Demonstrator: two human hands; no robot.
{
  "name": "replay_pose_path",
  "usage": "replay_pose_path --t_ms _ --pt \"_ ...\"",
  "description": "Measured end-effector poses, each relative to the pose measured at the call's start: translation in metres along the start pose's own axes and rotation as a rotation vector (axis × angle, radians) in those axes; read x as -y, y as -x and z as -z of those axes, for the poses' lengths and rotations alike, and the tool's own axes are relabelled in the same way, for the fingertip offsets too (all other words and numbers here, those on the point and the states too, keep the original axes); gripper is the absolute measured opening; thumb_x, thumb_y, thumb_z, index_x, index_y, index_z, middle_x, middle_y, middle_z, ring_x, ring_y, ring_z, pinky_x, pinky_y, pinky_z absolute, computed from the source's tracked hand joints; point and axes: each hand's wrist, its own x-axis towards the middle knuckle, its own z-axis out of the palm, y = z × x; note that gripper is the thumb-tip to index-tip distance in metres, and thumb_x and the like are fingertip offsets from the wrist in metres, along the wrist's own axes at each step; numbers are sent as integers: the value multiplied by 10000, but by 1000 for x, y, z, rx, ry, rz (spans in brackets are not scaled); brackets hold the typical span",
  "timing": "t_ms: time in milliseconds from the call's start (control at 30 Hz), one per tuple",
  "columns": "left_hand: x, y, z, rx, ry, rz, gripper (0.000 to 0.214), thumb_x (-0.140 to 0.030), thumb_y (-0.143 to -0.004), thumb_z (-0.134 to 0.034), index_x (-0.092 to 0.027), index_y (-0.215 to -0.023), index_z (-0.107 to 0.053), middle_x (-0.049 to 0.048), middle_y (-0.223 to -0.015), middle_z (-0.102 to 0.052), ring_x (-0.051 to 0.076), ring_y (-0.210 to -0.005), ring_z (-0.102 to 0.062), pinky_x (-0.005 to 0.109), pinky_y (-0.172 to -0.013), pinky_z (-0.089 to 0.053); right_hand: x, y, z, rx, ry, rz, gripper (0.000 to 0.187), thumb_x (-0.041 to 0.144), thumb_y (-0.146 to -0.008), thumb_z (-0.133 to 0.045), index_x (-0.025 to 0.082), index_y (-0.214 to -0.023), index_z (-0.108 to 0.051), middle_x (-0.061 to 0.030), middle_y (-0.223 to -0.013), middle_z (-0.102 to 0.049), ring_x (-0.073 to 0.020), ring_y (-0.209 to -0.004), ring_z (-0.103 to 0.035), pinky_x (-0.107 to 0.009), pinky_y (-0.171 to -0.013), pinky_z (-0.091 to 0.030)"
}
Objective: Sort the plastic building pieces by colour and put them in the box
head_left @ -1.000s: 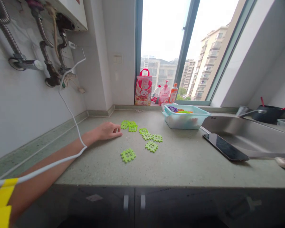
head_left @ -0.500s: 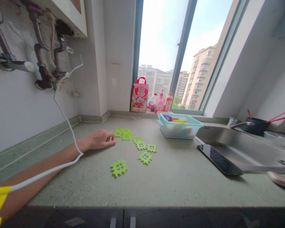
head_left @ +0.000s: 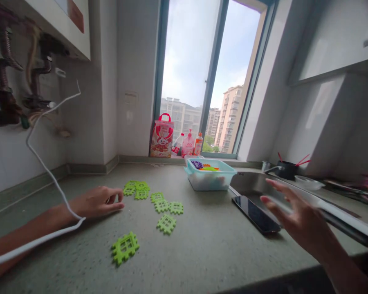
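My left hand [head_left: 99,203] rests on the counter at the left, fingers loosely bent with a gap beside the thumb and nothing visible in it. Close to its fingertips lies a cluster of green square window-shaped building pieces [head_left: 141,194]. Further right is a second group of green pieces [head_left: 161,206], with a single piece [head_left: 166,224] just in front of it. Another green piece [head_left: 125,248] lies nearer me. On the right, my right hand [head_left: 299,216] is raised above the counter by the sink, empty, its fingers spread.
A light blue basket [head_left: 211,179] holding purple, orange and green pieces stands at the back, beside the sink [head_left: 251,185]. A black phone [head_left: 256,214] lies at the sink's edge. A white cable [head_left: 53,175] crosses over my left forearm. Bottles [head_left: 188,143] and a red-handled bag [head_left: 162,139] stand by the window.
My view has turned to the right, so the counter things sit further left. My right hand has come into view on the right. The left hand stays by the green cluster.
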Motion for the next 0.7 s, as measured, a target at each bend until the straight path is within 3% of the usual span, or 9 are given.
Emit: replay_pose_path --t_ms 133,200,333,433,600,700 --pt "7 -7 -2 0 34 1 521 -733 -852 -627 -226 -911 -726 30 -716 -682 211 -632 -607 280 -593 -359 -22 17 -38 305 -31 -125 866 764 -879 -530 217 -1550 -502 -158 -1366 -694 -391 -1261 -651 -519 -1009 -533" --pt "13 -10 -4 7 30 -11 513 -726 -859 -624 -225 -901 -723 23 -683 -657 199 -609 -585 275 -579 -351 -28 19 -53 327 -4 -135 934 777 -838 -550 219 -1582 -459 -144 -1329 -709 -397 -1227 -660 -522 -977 -533" --pt "24 -12 -11 -14 14 -39 465 -694 -893 -610 -239 -902 -710 -24 -624 -596 162 -578 -538 245 -577 -319 -32 15 -62 302 39 -50 903 690 -837 -589 204 -1585 -452 -126 -1247 -723 -365 -1170 -669 -476 -993 -510" --pt "23 -10 -12 -22 11 -32 477 -692 -910 -588 -231 -929 -709 -25 -647 -602 161 -598 -540 242 -597 -316 -33 10 -59 355 61 -42 912 675 -833 -604 198 -1594 -443 -122 -1237 -722 -364 -1152 -670 -475 -994 -504" --pt "8 -11 0 74 -15 43 560 -730 -891 -543 -207 -977 -722 8 -726 -678 193 -664 -585 257 -643 -338 -29 4 -59 399 88 -30 831 631 -841 -610 209 -1550 -507 -120 -1247 -719 -356 -1143 -681 -461 -975 -513" --pt "12 -9 7 83 -18 68 571 -746 -916 -501 -240 -1020 -743 -35 -746 -692 178 -710 -593 233 -676 -332 -24 5 -58 405 112 -45 810 637 -847 -613 206 -1529 -536 -128 -1283 -718 -372 -1164 -679 -480 -990 -512"
